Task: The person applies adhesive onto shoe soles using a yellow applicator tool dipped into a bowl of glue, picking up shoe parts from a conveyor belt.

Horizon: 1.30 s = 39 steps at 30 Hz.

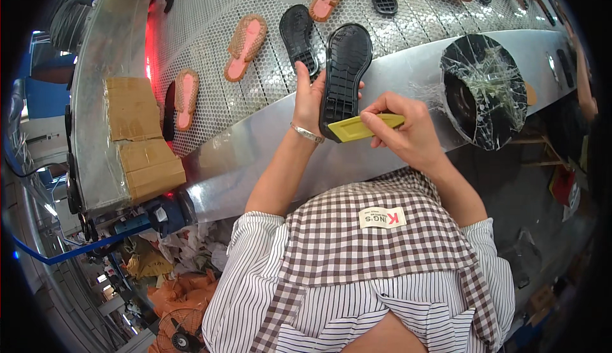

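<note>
My left hand [308,103] holds a black shoe sole [348,63] upright over the metal edge, heel end toward me. The side facing me has a grid of ribbed hollows. In a pinch, my right hand [409,131] grips a flat yellow tool [358,129]. Its long side lies across the heel end of the sole; whether it is a brush or a scraper I cannot tell. Just beyond my left hand, another black sole [297,33] rests on the mesh belt.
The mesh belt [210,40] carries several tan woven slippers with pink insoles, one of them a slipper [247,47], and more soles. A black round container [486,91] covered in stringy dried glue stands at right. Flattened cardboard [137,139] lies at left on the metal edge [255,142].
</note>
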Each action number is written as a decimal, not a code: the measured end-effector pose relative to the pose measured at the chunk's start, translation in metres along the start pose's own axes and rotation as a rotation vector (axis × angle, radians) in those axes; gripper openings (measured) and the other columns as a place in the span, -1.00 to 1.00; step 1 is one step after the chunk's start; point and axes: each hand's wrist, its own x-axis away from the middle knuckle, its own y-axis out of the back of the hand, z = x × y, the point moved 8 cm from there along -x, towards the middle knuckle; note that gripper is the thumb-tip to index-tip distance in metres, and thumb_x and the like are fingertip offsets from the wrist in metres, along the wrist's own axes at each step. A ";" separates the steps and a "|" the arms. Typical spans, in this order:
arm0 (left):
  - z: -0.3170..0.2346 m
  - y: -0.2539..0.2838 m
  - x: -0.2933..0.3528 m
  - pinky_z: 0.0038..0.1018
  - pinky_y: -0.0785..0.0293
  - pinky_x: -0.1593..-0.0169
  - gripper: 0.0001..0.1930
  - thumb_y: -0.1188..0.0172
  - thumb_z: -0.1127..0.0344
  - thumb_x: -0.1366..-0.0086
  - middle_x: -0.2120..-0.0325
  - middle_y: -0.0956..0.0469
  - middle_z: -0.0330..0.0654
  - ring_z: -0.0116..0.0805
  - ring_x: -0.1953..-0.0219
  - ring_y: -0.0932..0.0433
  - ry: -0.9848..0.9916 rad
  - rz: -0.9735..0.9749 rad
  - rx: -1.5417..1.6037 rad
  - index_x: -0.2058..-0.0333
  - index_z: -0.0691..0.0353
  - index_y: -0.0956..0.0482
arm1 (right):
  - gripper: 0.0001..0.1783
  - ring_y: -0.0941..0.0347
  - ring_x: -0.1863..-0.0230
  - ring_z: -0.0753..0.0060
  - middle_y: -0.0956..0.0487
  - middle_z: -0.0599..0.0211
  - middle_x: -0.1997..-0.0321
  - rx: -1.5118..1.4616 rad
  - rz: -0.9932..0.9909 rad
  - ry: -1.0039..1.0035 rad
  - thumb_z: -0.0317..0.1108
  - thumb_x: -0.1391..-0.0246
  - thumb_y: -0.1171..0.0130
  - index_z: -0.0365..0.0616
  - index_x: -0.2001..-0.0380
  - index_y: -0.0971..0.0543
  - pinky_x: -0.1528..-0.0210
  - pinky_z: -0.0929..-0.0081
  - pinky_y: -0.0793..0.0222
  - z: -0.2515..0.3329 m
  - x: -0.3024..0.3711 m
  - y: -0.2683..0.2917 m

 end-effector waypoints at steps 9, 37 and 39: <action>0.019 -0.023 0.016 -0.26 -0.55 0.01 -0.09 0.54 -0.48 -0.26 0.00 -0.47 -0.01 -0.13 0.00 -0.52 0.175 0.066 -0.020 -0.18 0.20 -0.28 | -0.88 -0.51 0.44 0.25 -0.51 0.34 0.50 0.736 0.644 0.479 -0.37 0.10 -0.24 -0.18 0.54 -0.53 0.42 0.32 -0.35 0.059 -0.022 -0.044; -0.046 0.044 0.041 -0.14 -0.54 -0.02 -0.49 -0.04 0.18 -0.37 -0.03 -0.44 0.03 -0.14 -0.04 -0.49 -0.268 -0.002 -0.038 -0.22 0.22 -0.18 | -0.89 -0.47 0.52 0.59 -0.56 0.34 0.44 0.763 -0.579 0.385 -0.47 -0.03 -0.27 -0.29 0.37 -0.58 0.49 0.61 -0.36 0.021 0.051 0.162; -0.048 0.036 0.041 -0.13 -0.53 -0.05 -0.44 -0.08 0.31 -0.32 -0.05 -0.42 0.03 -0.13 -0.06 -0.48 -0.316 -0.012 -0.159 -0.24 0.16 -0.12 | -0.88 -0.45 0.55 0.60 -0.55 0.35 0.45 0.703 -0.646 0.221 -0.45 -0.04 -0.27 -0.30 0.37 -0.58 0.52 0.63 -0.35 0.000 0.066 0.173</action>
